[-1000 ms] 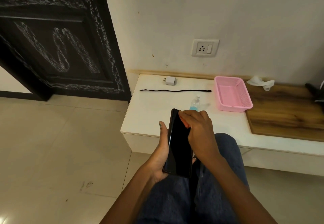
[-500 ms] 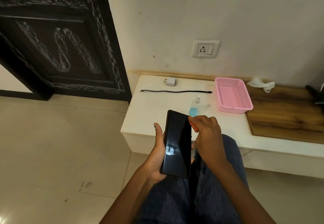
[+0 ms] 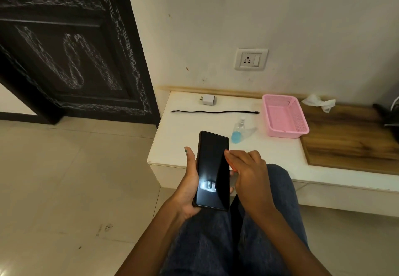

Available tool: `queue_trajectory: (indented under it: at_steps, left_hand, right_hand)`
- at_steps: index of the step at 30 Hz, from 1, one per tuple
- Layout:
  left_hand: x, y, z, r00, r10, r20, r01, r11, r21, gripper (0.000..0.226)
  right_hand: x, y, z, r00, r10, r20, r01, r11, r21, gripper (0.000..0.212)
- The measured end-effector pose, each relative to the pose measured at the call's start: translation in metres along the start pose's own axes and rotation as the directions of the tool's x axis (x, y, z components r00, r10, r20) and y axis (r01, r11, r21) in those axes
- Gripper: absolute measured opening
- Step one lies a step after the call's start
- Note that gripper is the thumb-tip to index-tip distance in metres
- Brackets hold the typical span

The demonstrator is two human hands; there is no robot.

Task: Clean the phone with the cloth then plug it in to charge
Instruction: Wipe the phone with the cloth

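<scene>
My left hand (image 3: 187, 189) grips a black phone (image 3: 212, 167) from below, upright over my lap, with the dark screen facing me. My right hand (image 3: 250, 176) rests its fingers against the phone's right edge, and a thin strip of orange cloth (image 3: 231, 164) shows under those fingers. A white charger adapter (image 3: 208, 99) and a straight black cable (image 3: 216, 111) lie on the white ledge (image 3: 183, 131) ahead. A wall socket (image 3: 250, 59) with a switch sits above the ledge.
A small spray bottle (image 3: 237, 131) of blue liquid stands just beyond the phone. A pink basket (image 3: 287, 132), a crumpled white tissue (image 3: 319, 102) and a wooden board (image 3: 349, 141) are to the right. A dark carved door (image 3: 64, 49) is at left.
The phone has turned from edge-on to screen toward me. My right hand slid from the phone's top down along its right edge.
</scene>
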State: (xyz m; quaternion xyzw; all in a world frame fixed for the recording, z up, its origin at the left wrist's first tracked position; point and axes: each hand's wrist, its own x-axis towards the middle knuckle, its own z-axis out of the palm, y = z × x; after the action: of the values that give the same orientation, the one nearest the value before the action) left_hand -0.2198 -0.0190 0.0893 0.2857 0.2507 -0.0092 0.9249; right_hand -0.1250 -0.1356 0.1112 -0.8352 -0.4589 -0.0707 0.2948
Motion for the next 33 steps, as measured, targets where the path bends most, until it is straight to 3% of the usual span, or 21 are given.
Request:
queue_trajectory:
  at_steps: [7, 17, 26, 33]
  left_hand:
    - [0.0, 0.0, 0.006, 1.0, -0.016, 0.012, 0.017, 1.0, -0.009, 0.095]
    - [0.004, 0.006, -0.008, 0.996, 0.008, -0.085, -0.007, 1.0, 0.01, 0.097]
    - [0.002, 0.001, 0.009, 1.0, -0.018, 0.009, 0.018, 1.0, -0.023, 0.093]
    - [0.004, 0.004, -0.004, 0.996, -0.03, -0.08, 0.028, 0.999, -0.035, 0.095]
  right_hand:
    - [0.033, 0.007, -0.002, 1.0, 0.002, -0.001, -0.002, 1.0, -0.001, 0.057]
    - [-0.022, -0.017, 0.008, 0.996, -0.083, 0.032, 0.083, 0.997, -0.005, 0.051]
    - [0.039, 0.005, 0.004, 0.999, 0.013, 0.032, -0.012, 1.0, -0.016, 0.044]
    - [0.0, -0.011, 0.008, 0.995, -0.092, 0.031, 0.092, 0.996, 0.014, 0.043]
